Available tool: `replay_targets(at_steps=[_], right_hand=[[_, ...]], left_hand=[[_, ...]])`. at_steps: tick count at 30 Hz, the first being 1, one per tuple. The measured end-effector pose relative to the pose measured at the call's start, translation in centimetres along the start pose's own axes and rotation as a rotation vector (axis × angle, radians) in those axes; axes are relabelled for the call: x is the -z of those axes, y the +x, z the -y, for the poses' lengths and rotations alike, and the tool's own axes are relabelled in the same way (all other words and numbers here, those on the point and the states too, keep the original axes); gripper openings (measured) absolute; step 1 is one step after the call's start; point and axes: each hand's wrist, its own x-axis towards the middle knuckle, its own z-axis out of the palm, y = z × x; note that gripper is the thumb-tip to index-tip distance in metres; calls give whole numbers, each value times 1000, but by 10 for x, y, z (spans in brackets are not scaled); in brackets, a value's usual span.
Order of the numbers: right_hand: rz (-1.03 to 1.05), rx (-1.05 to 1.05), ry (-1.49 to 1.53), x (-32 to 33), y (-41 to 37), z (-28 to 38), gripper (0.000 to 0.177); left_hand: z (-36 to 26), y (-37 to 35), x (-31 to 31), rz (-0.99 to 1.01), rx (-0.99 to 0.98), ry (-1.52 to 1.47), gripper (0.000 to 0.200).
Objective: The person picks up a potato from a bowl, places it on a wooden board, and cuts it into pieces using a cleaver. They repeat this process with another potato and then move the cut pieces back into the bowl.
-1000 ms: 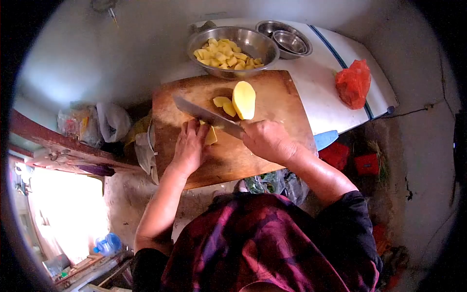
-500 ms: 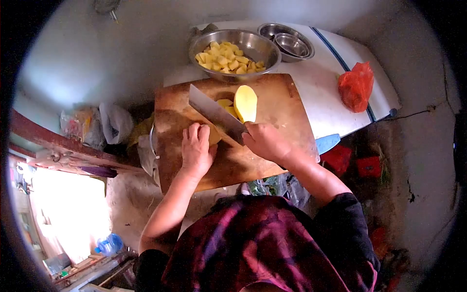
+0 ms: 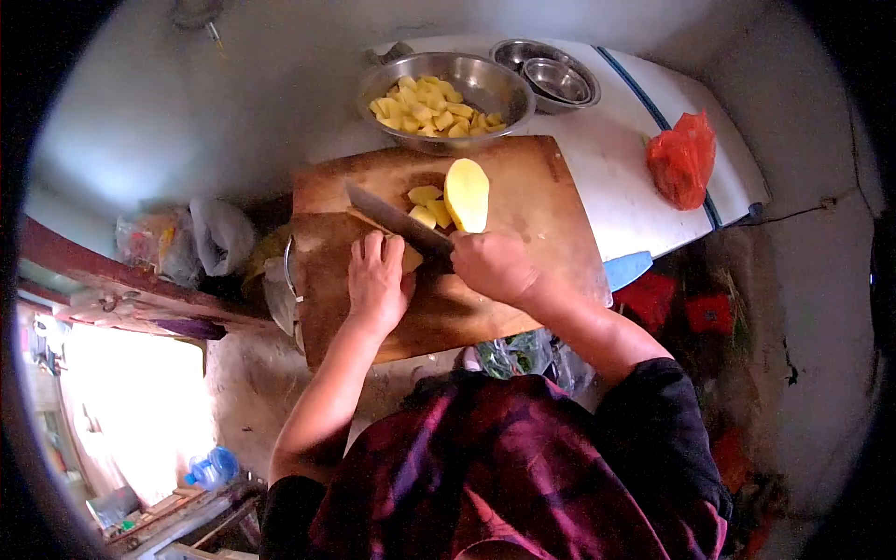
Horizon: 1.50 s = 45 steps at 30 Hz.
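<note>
My right hand (image 3: 493, 268) is wrapped round the handle of a cleaver (image 3: 399, 222), whose blade slants down close to the wooden cutting board (image 3: 532, 187). Under the curled fingers of my left hand (image 3: 380, 280) is a piece of potato (image 3: 411, 258), held against the board beside the blade and partly hidden. Just beyond the blade lie several cut potato chunks (image 3: 425, 213). A peeled potato half (image 3: 467, 196) rests next to them, its pale cut face showing.
Behind the board stands a steel basin (image 3: 511, 103) holding many potato chunks. Two nested steel bowls (image 3: 588, 75) sit to its right on the white table (image 3: 616, 168). A red plastic bag (image 3: 683, 161) and a blue-handled thing (image 3: 628, 271) are at the right.
The cleaver has come down and to the left, toward the board. More potato chunks show beyond its blade. My left hand stays on the piece, and the whole view has shifted slightly.
</note>
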Motion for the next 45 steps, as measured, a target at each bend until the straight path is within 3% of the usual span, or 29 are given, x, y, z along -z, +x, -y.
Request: replay_targets(at_steps=[4,6,9,13,16,19,20,23,24,27,28,31,37,40,43,44,45], right_hand=[[-134,-27,138,10,-18,-2,14],[-116,-13,62,29,-25,9,14],[-78,-69,22,43,-33,22,14],[-8,-103,-4,40,-35,27,16],[4,-74,-43,37,-29,32,18],[-15,-66,-77,10,-14,30,17],[-20,-102,-54,9,-11,30,16],[36,-142,1,5,-8,15,17],[-75,-135,55,4,-11,12,17],[-114,-109,123,15,-20,10,16],[-126,-99,69,28,-21,17,15],[-52,-5,-45,48,-18,23,13],[94,-35,-48,38,-3,22,15],[40,-17,-44,10,10,25,16],[65,-75,61,8,7,20,16],[104,-118,-52,5,6,14,16],[30,-118,23,8,2,10,16]], left_hand=[[14,-4,-10,-106,-62,18,49],[13,-4,-14,-195,-66,-7,53],[1,2,-15,-157,99,-4,54],[1,-1,-24,-312,30,68,50],[-5,1,-19,-285,95,-52,42],[-1,4,-31,-223,117,155,37],[-4,4,-27,-227,118,102,35],[-3,2,-20,-215,26,82,39],[-4,1,-11,-186,6,34,38],[17,1,-5,-86,-133,33,40],[24,-2,-4,-137,-205,49,44],[27,1,9,-28,-199,-85,50],[38,-1,9,-49,-254,-30,51],[42,1,11,61,-187,-27,53],[38,-2,10,-26,-137,-52,55],[36,-4,6,-37,-125,-75,55],[33,-4,2,-52,-109,-99,55]])
